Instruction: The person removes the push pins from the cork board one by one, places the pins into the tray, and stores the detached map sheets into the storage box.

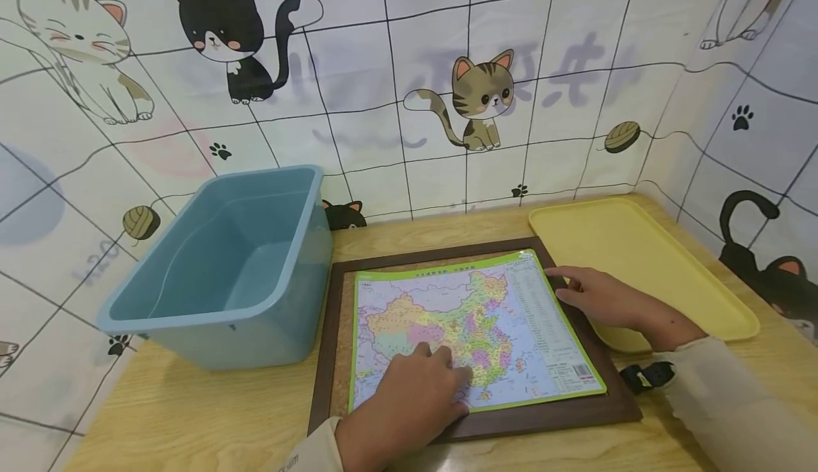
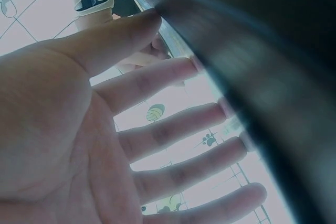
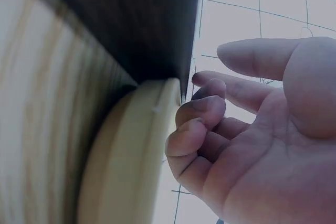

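A map sheet of China with a green border lies on a cork board in a dark brown frame. My left hand rests on the lower part of the map, its fingers spread and fingertips down on the sheet. In the left wrist view the same hand shows nothing in its palm. At the map's upper right edge is my right hand, index finger stretched out to the frame's side. The right wrist view shows that hand's other fingers loosely curled beside the frame, holding nothing.
A deep blue plastic tub stands left of the board. On the right, a yellow tray lies close against the frame's edge. Behind the wooden table rises a wall covering printed with cartoon cats.
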A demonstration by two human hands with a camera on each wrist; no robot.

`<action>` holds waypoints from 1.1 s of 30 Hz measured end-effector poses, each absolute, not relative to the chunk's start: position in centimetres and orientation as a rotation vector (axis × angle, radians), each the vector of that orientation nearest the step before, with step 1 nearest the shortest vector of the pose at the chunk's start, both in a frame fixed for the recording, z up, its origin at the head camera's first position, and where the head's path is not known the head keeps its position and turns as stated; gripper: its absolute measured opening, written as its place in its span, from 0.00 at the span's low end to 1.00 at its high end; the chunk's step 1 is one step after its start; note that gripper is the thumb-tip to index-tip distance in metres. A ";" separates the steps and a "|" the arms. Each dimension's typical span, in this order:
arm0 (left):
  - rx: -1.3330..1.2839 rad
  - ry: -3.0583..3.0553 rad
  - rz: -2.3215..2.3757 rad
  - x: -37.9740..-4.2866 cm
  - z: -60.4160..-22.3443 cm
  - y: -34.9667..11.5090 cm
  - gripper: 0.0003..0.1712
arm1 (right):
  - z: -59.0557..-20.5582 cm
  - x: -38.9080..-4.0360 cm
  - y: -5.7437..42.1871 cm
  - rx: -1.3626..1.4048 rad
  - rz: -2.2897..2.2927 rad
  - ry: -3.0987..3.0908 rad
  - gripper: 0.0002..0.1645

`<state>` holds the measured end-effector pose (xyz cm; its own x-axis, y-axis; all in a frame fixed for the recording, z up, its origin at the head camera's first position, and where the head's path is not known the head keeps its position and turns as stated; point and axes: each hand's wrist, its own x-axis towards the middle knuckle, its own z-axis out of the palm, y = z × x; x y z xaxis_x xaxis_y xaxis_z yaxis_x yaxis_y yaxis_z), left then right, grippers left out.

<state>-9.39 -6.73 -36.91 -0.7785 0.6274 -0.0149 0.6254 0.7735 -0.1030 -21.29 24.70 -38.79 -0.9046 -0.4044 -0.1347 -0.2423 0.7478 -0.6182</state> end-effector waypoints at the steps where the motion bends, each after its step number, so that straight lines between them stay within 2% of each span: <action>1: -1.036 -2.940 0.155 -9.4 -36.9 -6.7 0.18 | -38.8 -21.4 24.7 -0.501 -0.900 2.693 0.31; 18: -1.020 -2.939 0.158 -9.4 -37.0 -6.6 0.17 | -38.3 -21.5 25.0 -0.436 -1.158 2.622 0.31; 33: -1.020 -2.943 0.159 -9.4 -37.2 -6.6 0.18 | -38.4 -21.6 25.1 -0.480 -1.348 2.440 0.44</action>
